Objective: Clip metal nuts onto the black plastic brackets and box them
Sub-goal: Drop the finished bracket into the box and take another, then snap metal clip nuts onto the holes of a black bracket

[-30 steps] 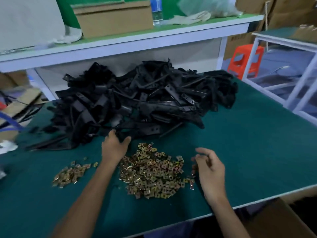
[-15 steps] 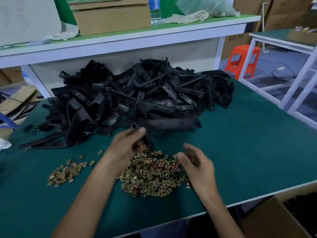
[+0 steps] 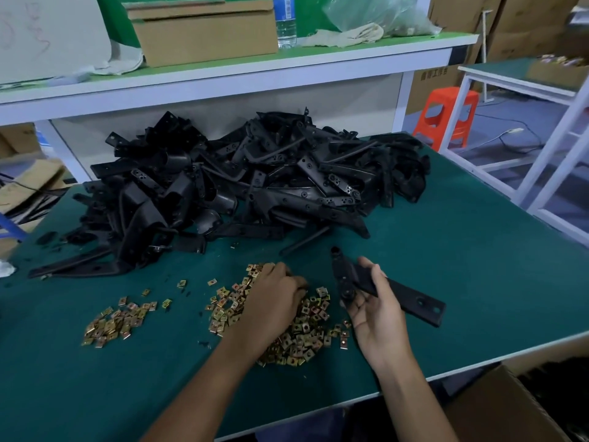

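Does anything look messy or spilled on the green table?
A little. A few metal nuts lie loose between the small heap and the big heap that the left hand rests on. Nothing looks broken.

One wide-angle view, worn on the person's head, looks forward and down from above the near edge of the green table [image 3: 478, 282]. It sits close over the table's near half and faces its far edge, where the white shelf [image 3: 255, 81] behind the table crosses the frame's top.
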